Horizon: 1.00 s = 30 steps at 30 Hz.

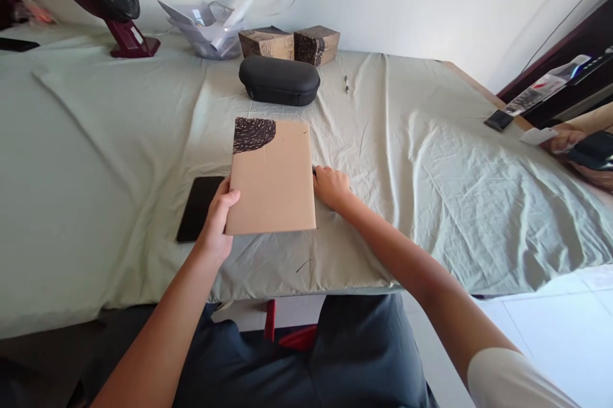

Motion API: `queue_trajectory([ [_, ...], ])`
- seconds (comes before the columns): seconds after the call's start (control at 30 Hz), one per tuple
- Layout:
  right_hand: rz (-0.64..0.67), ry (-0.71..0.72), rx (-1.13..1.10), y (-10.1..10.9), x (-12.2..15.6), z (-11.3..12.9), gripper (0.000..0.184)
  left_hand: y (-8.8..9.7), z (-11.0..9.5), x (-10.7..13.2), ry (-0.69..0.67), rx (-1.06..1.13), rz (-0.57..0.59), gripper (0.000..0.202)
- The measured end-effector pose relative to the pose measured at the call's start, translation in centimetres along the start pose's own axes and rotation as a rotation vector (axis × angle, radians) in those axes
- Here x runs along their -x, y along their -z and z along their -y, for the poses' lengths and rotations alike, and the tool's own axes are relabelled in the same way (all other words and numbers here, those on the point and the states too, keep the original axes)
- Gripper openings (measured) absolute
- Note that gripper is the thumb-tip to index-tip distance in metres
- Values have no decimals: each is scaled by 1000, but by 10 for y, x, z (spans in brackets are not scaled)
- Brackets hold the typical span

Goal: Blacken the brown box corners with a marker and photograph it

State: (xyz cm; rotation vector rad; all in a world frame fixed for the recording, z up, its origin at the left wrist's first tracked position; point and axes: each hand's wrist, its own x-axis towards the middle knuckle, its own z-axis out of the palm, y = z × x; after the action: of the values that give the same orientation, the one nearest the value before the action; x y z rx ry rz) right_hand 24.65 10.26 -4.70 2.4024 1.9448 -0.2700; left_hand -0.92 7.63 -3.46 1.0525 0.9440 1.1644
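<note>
A brown cardboard box (272,184) shows its flat face to me, with a patch of black scribble in its upper left corner. Gripping its left edge is my left hand (220,213), thumb on the front face. My right hand (331,186) is closed beside the box's right edge, low over the cloth. A small dark tip shows at its fingers, but most of what it holds is hidden. Partly behind my left hand lies a flat black tablet-like object (194,210).
Beyond the box sits a black hard case (279,81). Two scribbled cardboard boxes (317,43), a clear plastic basket (205,37) and a fan (129,37) stand near the wall. A pen (347,83) lies on the green cloth (445,184). Another person's hand (567,140) is at far right.
</note>
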Motion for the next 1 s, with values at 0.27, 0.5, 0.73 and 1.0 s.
queue_trajectory([
  [0.27,-80,39,-91,-8,-6,-17,42,1,-4,1,-15,-11,-33,54],
  [0.5,-582,99,-430,-14,-15,-51,45,-2,-6,4,-32,-23,-24,56],
  [0.73,-772,188,-511,-36,-21,-52,48,-4,-1,-1,-74,-77,22,63],
  [1.0,-737,253,-606,-35,-13,-49,37,-1,1,-2,-79,-59,30,64],
])
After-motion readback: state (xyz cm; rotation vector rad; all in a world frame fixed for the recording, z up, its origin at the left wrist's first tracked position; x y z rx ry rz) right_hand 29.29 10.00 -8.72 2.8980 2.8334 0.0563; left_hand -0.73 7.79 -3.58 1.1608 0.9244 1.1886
